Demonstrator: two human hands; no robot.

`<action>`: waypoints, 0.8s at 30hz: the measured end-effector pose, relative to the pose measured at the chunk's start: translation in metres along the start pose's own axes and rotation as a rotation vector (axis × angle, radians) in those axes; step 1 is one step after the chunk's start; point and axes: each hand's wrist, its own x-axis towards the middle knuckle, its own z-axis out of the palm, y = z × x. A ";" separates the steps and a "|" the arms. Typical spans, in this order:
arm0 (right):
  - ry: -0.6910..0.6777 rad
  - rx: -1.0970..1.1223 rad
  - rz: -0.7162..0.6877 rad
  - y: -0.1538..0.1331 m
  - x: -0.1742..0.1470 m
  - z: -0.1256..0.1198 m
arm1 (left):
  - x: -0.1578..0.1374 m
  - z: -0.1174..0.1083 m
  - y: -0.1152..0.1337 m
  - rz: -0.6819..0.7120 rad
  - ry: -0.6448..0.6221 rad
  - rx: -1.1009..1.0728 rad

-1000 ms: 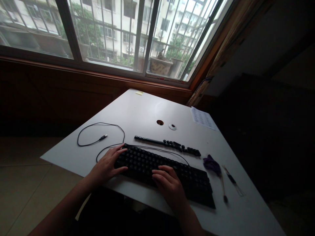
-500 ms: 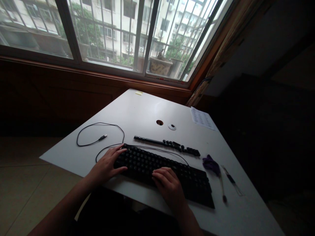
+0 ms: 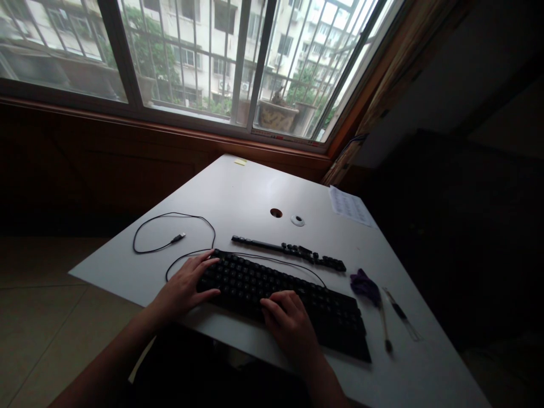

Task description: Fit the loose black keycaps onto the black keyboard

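A black keyboard [image 3: 255, 277] lies at a slant along the near edge of the white table. My left hand [image 3: 185, 286] grips its left end, with the thumb at the near side and the fingers at the far corner. Over the lower middle rows, my right hand [image 3: 291, 323] is closed, its thumb and fingertips pinched together at the keys; whatever is between them is too small to make out. Beyond the keyboard, loose black keycaps [image 3: 297, 251] lie in a row. The keyboard's cable [image 3: 215, 229] loops left to a USB plug [image 3: 178, 238].
On the right lie a purple cloth [image 3: 364, 285], a thin brush [image 3: 385, 328] and a wire-ended tool [image 3: 400, 311]. Farther back are a round hole [image 3: 276, 213], a white ring cover [image 3: 298, 220] and a printed sheet [image 3: 351, 205]. A window [image 3: 191, 62] stands behind the table [image 3: 255, 187].
My right hand has shifted slightly left along the keys, and its fingers are curled more. The left hand and the keyboard have stayed in place.
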 end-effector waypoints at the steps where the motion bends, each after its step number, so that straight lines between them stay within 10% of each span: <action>1: 0.001 0.004 0.002 0.000 0.000 0.000 | 0.000 0.000 0.000 0.000 -0.001 0.002; 24: 0.025 0.060 0.033 0.001 -0.002 -0.001 | 0.000 -0.001 0.000 0.008 0.006 0.011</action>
